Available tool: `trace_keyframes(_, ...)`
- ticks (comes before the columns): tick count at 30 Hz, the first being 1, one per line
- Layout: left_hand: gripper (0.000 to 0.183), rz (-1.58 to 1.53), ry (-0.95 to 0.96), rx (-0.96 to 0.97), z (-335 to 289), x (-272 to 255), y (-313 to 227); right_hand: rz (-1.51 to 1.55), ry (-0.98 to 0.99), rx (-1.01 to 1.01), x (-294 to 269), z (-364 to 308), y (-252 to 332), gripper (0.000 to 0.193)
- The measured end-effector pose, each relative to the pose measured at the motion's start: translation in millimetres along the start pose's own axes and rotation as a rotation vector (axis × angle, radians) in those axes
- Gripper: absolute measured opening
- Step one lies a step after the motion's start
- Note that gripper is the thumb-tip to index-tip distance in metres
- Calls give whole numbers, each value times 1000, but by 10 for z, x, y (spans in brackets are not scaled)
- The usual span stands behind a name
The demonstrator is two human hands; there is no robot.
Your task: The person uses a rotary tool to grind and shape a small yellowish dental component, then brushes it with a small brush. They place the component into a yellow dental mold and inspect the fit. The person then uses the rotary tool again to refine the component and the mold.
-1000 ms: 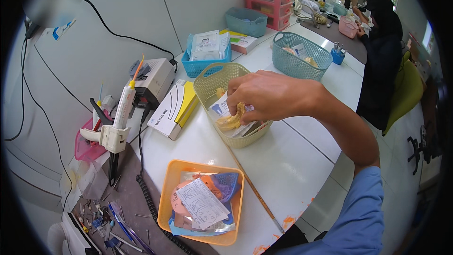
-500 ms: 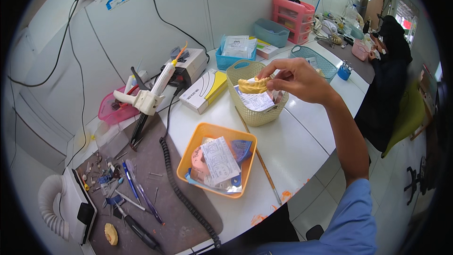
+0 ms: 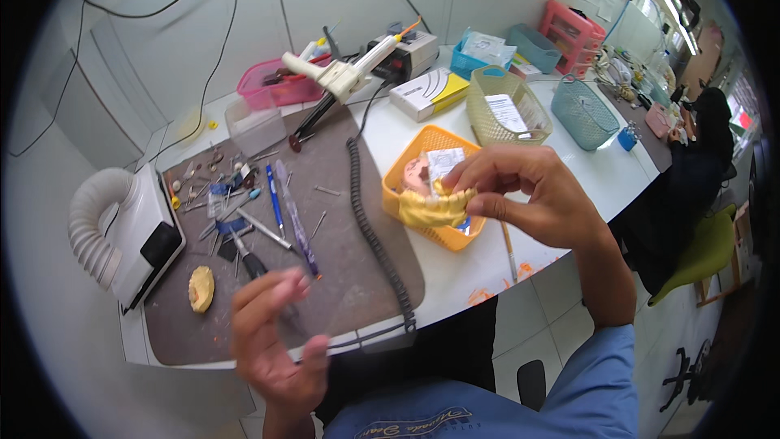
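At the left of the worktop (image 3: 374,341), a white unit (image 3: 156,232) with a ribbed hose (image 3: 88,215) stood beside a brown mat (image 3: 345,284). On the mat lay a small cast (image 3: 201,289) and, farther back, scattered tools (image 3: 244,215). The left hand (image 3: 280,345), slightly blurred, was raised at the mat's near edge, its fingers and thumb spread wide. At the far side, a pink basket (image 3: 258,88) stood left of a dispensing gun (image 3: 345,77); a coiled cord (image 3: 363,219) ran toward the near edge. The yellow cast (image 3: 431,211) was held up before an orange basket (image 3: 392,183), which contained a pink piece (image 3: 415,172) and a paper (image 3: 443,160). The right hand (image 3: 532,191) gripped the cast's right end between its thumb and fingers. Beyond stood a box (image 3: 428,95) and, to its right, a green basket (image 3: 485,118) and a blue basket (image 3: 585,118). At the far right sat a co-worker (image 3: 691,167).
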State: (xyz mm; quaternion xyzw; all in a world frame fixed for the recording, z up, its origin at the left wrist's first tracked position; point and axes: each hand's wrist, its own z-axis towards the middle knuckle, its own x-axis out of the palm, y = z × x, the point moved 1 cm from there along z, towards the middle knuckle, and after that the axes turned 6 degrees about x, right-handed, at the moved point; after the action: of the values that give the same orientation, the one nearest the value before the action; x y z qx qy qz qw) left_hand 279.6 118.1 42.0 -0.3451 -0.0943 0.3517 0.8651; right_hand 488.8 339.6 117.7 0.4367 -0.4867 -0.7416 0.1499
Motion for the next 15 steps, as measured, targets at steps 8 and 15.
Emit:
trace_keyframes(8, 45, -69, 315, -140, 220, 86, -27, -55, 247, -155, 515, -37, 203, 18)
trace_keyframes(15, 34, -28, 367, -73, 223, 46, -63, 6, 277, -92, 556, -77, 235, 21)
